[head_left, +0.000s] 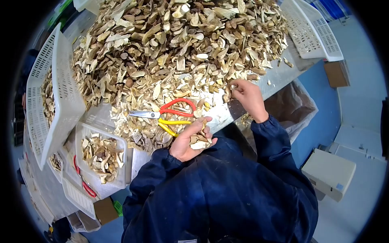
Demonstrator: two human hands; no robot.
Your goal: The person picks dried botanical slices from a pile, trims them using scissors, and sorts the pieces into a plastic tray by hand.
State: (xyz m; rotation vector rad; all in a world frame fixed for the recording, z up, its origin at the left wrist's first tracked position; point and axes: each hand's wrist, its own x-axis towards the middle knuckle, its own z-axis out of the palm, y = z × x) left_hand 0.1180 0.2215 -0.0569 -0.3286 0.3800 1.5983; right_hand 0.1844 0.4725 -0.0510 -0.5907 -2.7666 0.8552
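A large heap of dried mushroom slices covers the metal table. My left hand, palm up near the table's front edge, has its fingers curled around several mushroom slices. At the heap's right front edge, my right hand pinches a brownish mushroom slice between thumb and fingertips. Scissors with red handles lie on the slices just beyond my left hand, blades pointing left. Close to them is a yellow-handled tool, its working end hidden among the pieces.
A white perforated basket stands tilted on the left; another basket is at the back right. A clear tub of slices sits at left, beside red-handled scissors. Below the table's right edge is a lined bin.
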